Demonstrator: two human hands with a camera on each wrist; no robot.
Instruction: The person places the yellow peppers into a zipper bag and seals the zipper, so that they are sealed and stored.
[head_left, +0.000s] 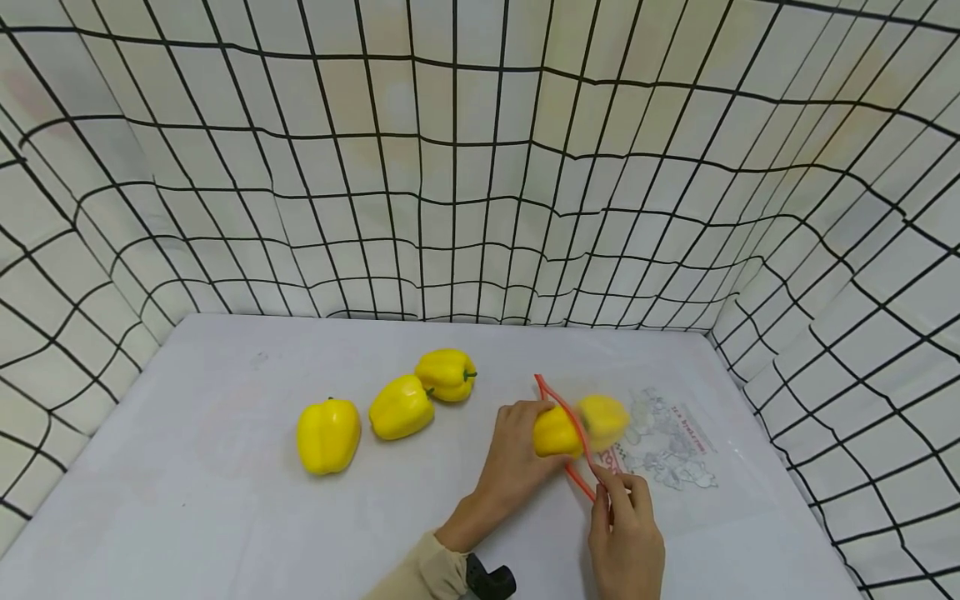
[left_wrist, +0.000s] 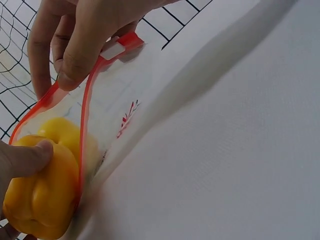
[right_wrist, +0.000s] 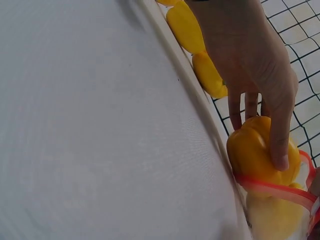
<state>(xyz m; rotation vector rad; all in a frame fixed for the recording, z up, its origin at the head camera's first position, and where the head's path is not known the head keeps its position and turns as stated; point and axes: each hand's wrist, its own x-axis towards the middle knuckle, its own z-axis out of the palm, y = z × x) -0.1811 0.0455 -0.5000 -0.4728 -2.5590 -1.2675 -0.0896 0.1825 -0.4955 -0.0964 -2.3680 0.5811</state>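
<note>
On the left of the white worktop [head_left: 187, 467] lie three loose yellow peppers in a row running rightward and away: the near pepper [head_left: 327, 435], the middle pepper [head_left: 401, 407] just beside it, and the far pepper [head_left: 446, 374] touching or almost touching the middle one. All three lie well apart from the hands.

Right of them the left hand [head_left: 517, 454] has its fingers and thumb curled round a fourth pepper [head_left: 557, 432], held at the mouth of a clear bag [head_left: 660, 442] with a red zip rim. The left wrist view shows the thumb pressed on the pepper's side, with the red rim crossing its far part, so it sits partly inside the mouth. A fifth pepper [head_left: 604, 421] is already inside the bag, just behind the held one, seen through the plastic.

Nearer and to the right, the right hand [head_left: 626, 533] pinches the near end of the red rim between thumb and fingertips, lifting the mouth apart. The rest of the bag lies flat on the worktop towards the right, printed side up.

A black-gridded white cloth [head_left: 480, 167] walls the worktop on the left, far and right sides.
</note>
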